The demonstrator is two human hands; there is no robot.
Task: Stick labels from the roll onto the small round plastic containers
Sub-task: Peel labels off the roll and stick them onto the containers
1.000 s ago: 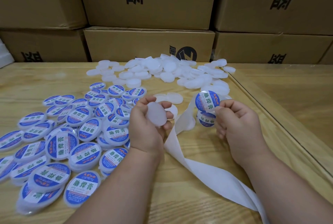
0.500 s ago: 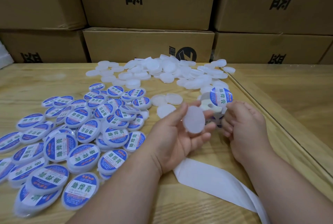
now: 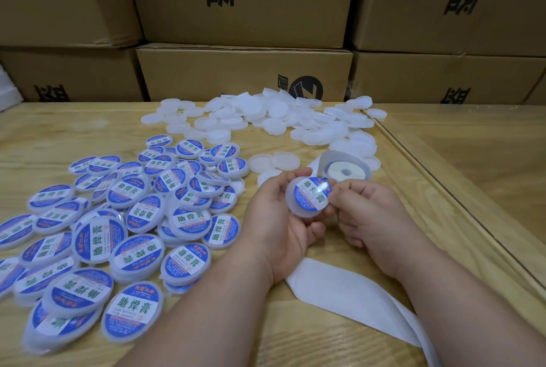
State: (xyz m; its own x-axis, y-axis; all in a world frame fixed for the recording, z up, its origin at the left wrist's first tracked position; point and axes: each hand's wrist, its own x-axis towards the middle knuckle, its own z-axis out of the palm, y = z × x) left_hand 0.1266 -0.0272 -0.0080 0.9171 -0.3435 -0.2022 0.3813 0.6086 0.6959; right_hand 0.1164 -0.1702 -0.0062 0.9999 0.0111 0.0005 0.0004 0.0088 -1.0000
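My left hand (image 3: pixel 274 219) holds a small round white container (image 3: pixel 298 207) by its edge, thumb on top and fingers beneath. A blue and white round label (image 3: pixel 313 194) lies across the container's face. My right hand (image 3: pixel 366 213) pinches the label's right edge against the container. The label roll (image 3: pixel 345 170) lies flat on the table just behind my hands, and its white backing strip (image 3: pixel 348 292) trails under my wrists toward the lower right.
Several labelled containers (image 3: pixel 118 219) are heaped on the left of the wooden table (image 3: pixel 295 337). A pile of plain white containers (image 3: pixel 280 118) lies at the back centre. Cardboard boxes (image 3: pixel 242 71) are stacked behind. A glass edge (image 3: pixel 443 195) runs diagonally on the right.
My left hand carried the blank container to the right. My right hand peeled a label off the strip and brought it down onto the container; the roll now lies on the table.
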